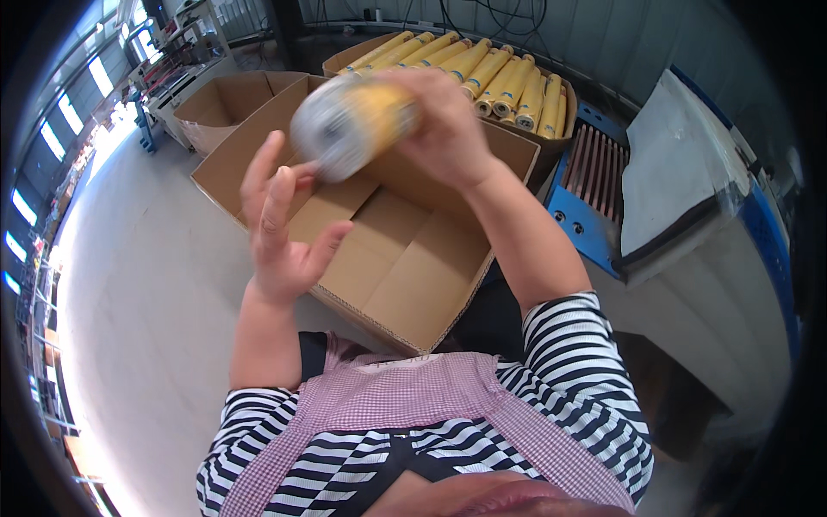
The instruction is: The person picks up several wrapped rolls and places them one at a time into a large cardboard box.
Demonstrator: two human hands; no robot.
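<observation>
My right hand (pixel 444 125) is wrapped round a short-looking roll (pixel 345 125), yellow on its side, with a whitish-grey end and a dark centre. Motion blurs the roll, so its exact kind is not clear. To its left my left hand (pixel 284 224) is raised with fingers spread. One of its fingertips comes close to the roll's lower edge; whether they touch cannot be told. Below both hands lies an open cardboard box (pixel 422 284), its brown bottom panels showing.
Behind it, another carton holds several long yellow rolls (pixel 491 73) side by side. A second open carton (pixel 228 99) stands at the far left. On the right is a blue-framed machine (pixel 573 215) with a grey sheet-covered part (pixel 676 164). Grey floor (pixel 146 284) stretches along the left.
</observation>
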